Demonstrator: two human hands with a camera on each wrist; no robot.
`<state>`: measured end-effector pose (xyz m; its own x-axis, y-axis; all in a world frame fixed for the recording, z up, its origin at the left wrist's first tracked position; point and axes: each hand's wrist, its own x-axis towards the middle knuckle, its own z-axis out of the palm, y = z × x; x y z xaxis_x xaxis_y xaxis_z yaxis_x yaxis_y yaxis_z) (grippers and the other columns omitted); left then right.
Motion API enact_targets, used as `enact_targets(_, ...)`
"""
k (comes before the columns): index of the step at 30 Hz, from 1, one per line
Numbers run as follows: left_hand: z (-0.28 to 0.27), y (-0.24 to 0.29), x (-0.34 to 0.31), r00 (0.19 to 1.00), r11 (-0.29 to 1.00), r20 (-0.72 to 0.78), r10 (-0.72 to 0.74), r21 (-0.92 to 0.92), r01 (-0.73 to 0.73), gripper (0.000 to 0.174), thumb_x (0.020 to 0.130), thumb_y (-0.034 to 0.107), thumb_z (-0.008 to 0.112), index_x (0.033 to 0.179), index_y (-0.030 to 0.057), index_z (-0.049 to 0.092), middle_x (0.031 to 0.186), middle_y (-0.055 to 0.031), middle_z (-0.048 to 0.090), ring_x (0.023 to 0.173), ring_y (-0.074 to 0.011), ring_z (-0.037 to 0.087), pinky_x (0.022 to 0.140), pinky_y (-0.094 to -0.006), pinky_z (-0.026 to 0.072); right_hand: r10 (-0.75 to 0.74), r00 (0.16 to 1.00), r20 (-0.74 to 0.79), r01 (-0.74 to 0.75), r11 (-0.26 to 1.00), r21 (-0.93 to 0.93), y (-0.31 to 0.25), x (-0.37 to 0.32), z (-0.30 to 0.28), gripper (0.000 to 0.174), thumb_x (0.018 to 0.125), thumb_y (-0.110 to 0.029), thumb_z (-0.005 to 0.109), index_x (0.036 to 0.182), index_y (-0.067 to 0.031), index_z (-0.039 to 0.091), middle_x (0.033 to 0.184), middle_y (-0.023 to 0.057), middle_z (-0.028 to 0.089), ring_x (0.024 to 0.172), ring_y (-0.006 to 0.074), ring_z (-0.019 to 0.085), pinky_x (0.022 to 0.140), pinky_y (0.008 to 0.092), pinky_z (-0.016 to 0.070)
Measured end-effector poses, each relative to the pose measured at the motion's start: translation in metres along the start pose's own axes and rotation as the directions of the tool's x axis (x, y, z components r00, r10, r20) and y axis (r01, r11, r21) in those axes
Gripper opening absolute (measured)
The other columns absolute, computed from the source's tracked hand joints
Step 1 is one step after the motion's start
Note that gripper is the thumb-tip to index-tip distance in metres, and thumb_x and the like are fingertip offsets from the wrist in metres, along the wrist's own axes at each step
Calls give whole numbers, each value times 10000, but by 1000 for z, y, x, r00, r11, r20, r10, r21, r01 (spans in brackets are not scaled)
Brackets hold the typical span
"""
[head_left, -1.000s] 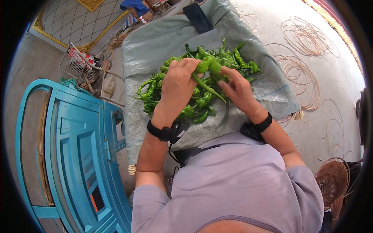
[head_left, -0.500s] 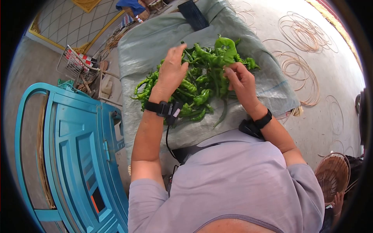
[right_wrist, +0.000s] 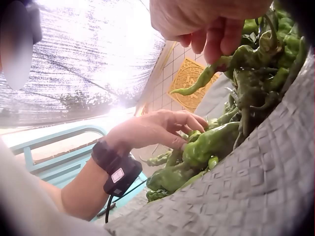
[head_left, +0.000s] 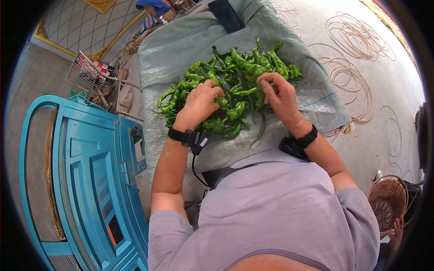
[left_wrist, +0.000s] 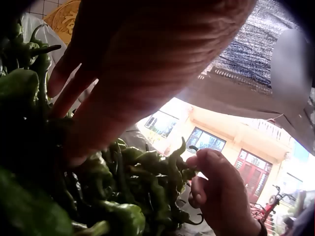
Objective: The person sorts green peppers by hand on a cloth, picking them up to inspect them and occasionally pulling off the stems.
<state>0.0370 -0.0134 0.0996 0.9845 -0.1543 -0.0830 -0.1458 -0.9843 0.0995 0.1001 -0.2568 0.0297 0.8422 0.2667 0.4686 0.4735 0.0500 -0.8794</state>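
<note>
A heap of twisted green peppers lies on a sheet-covered surface in front of the person. The left hand reaches down into the heap's near left side. From the right wrist view, that hand has its thumb and fingers bent around the top of a green pepper. Over the heap's right side is the right hand, fingers bent. In the right wrist view its fingertips meet a thin curled pepper; I cannot tell whether they pinch it.
A grey-green woven sheet covers the work surface, with a dark phone-like slab at its far edge. A blue metal panel stands at left, near a wire basket. Coiled strips and a wicker basket are at right.
The left hand has moved back from the heap's far side and down into its near left part. The large pepper the right hand held up is no longer raised.
</note>
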Motion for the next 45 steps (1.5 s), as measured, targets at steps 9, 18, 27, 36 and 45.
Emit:
enact_targets(9,-20,13,-2,829,930,-553,-78,-341,-140,316,984,141,646,1284,45,610,1121,-135,682,942,-225,675,828,-332,531,9,1000,17,-10,1000,16,-1,-1,2,118,986,-119,633,1079,-52,666,744,-3,631,557,46,536,520,227,433)
enact_targets(18,-2,26,32,843,790,-537,-39,-533,-302,363,960,29,595,1317,91,615,1268,-139,634,1166,-248,623,939,-352,508,-26,1000,9,26,1000,12,2,-1,0,114,984,-109,633,1075,-51,666,756,6,644,549,55,539,520,232,430)
enact_targets(27,40,-19,67,980,998,-199,-30,55,41,501,839,-11,582,1327,103,574,1237,-145,656,1145,-368,597,947,-496,475,4,1000,25,-4,1000,-22,1,-1,-1,101,969,-109,652,1048,-48,667,757,25,641,583,76,562,551,254,453)
enact_targets(36,37,-9,79,986,966,-163,-40,248,80,447,802,147,718,1216,70,568,992,-233,675,982,-412,602,821,-507,473,-58,997,41,63,990,-128,6,-1,-1,99,928,-102,672,1020,-64,675,812,93,667,639,191,630,610,306,503)
enact_targets(45,42,-19,84,982,963,-189,10,266,42,274,794,259,793,937,61,668,938,-137,701,1021,-331,602,868,-466,431,-121,991,57,130,972,-194,1,0,-2,106,912,-92,677,1016,-72,681,846,108,691,699,240,686,642,326,534)
